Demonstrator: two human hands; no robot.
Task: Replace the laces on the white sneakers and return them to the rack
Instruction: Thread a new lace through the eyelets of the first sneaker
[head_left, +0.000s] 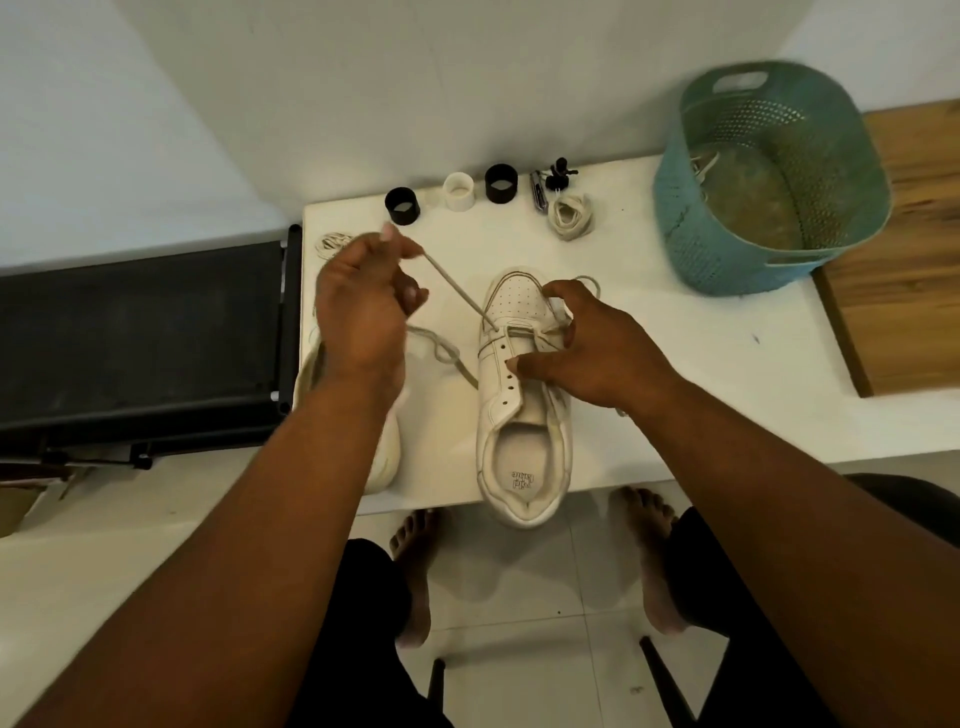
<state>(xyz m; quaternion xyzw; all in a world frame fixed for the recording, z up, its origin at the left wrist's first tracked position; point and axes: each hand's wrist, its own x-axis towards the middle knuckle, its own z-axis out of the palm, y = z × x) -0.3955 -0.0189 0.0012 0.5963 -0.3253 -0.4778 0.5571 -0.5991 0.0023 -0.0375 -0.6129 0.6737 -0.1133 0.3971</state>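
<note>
A white sneaker (519, 415) stands on the white table (701, 364), toe pointing away, heel over the front edge. A cream lace (457, 296) runs taut from its top left eyelets up to my left hand (363, 306), which pinches the lace's end above the table. My right hand (587, 348) grips the sneaker's right side near the eyelets, thumb on the left eyelet row. The second white sneaker (384, 452) lies at the left, mostly hidden under my left forearm. A loose stretch of lace (441, 353) lies between the shoes.
A teal perforated basket (769, 197) stands at the table's back right. Along the back edge are two black rings (402, 206), a white ring (459, 191), small black clips (558, 174) and a coiled lace bundle (571, 215). A black rack (140, 338) is left of the table.
</note>
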